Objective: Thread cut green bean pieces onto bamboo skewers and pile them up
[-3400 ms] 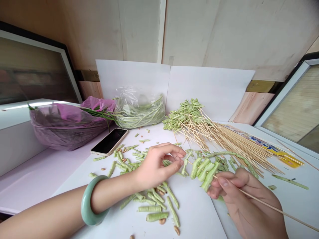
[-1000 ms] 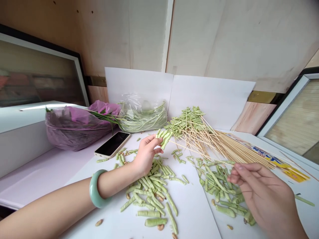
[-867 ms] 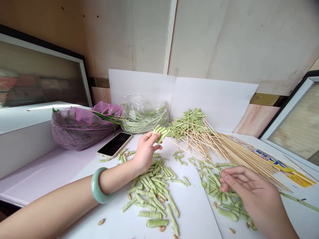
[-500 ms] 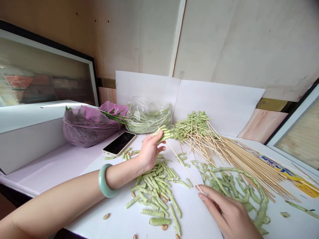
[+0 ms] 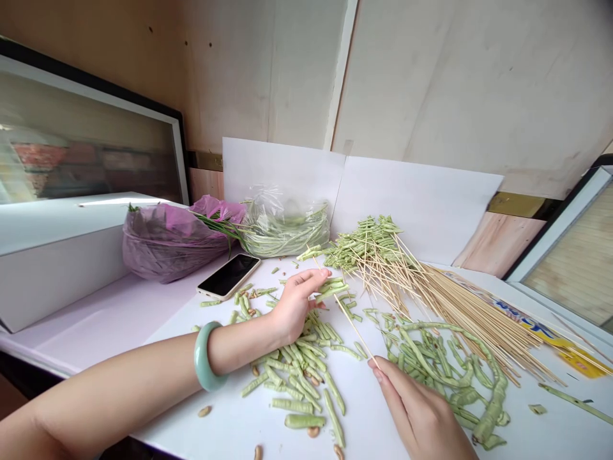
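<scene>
My right hand [image 5: 421,409] pinches the lower end of a thin wooden skewer [image 5: 353,324], which slants up and away to the left. Around its upper part my left hand [image 5: 297,305] is closed on short green bean pieces [image 5: 334,289] threaded across the stick. The tip sticks out above my left fingers, close to another bean piece [image 5: 310,252] behind. A jade-coloured bangle [image 5: 207,358] circles my left wrist. Below my hands a heap of cut bean pieces [image 5: 299,370] lies loose on the white surface, with a few tan seeds [image 5: 204,411] among and beside them.
Bean-loaded skewers [image 5: 366,239] are piled at the back, beside a bundle of bare skewers [image 5: 474,313] on printed packaging [image 5: 587,364]. Curled beans [image 5: 493,409] lie at right. A phone [image 5: 230,276], a purple bag [image 5: 167,246] and a clear bag of long beans [image 5: 287,233] stand left.
My left hand has come down and slightly right along the skewer with the bean pieces. My right hand has shifted a little left, still pinching the skewer's end.
</scene>
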Demonstrator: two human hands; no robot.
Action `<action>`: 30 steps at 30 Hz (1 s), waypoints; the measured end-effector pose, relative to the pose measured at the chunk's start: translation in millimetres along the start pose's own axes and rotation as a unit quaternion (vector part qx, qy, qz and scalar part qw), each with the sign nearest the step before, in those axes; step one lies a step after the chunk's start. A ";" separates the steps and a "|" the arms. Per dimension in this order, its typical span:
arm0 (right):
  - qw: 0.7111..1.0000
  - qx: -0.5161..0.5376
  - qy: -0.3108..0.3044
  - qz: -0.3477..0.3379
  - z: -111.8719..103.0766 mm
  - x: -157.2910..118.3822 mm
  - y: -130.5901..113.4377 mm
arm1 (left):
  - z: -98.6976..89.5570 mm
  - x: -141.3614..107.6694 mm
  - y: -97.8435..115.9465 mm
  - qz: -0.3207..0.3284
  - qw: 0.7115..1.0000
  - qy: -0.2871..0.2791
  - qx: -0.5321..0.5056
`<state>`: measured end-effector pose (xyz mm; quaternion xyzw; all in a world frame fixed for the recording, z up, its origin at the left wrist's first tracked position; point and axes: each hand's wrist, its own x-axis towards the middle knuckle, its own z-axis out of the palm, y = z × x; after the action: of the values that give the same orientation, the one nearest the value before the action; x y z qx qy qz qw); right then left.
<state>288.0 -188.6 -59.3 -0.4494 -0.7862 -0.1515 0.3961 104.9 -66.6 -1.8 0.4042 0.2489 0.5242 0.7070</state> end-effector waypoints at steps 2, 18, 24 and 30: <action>1.000 0.003 -0.008 0.008 0.1 0.3 -0.3 | -2.9 6.8 4.2 0.007 1.000 0.018 -0.004; 0.998 -0.051 -0.010 -0.025 0.1 -1.1 1.8 | -20.1 33.9 3.7 -0.032 0.998 0.054 0.032; 0.998 -0.061 -0.013 -0.032 0.4 -0.3 1.1 | -9.5 20.0 -10.2 -0.038 0.999 0.000 0.024; 0.998 -0.066 0.002 -0.025 -0.3 1.7 -2.1 | -14.8 26.2 -8.5 -0.040 0.999 0.019 0.020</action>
<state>285.9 -189.0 -57.5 -0.4546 -0.7847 -0.2136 0.3631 106.6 -38.4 -15.1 0.3978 0.2888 0.4985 0.7140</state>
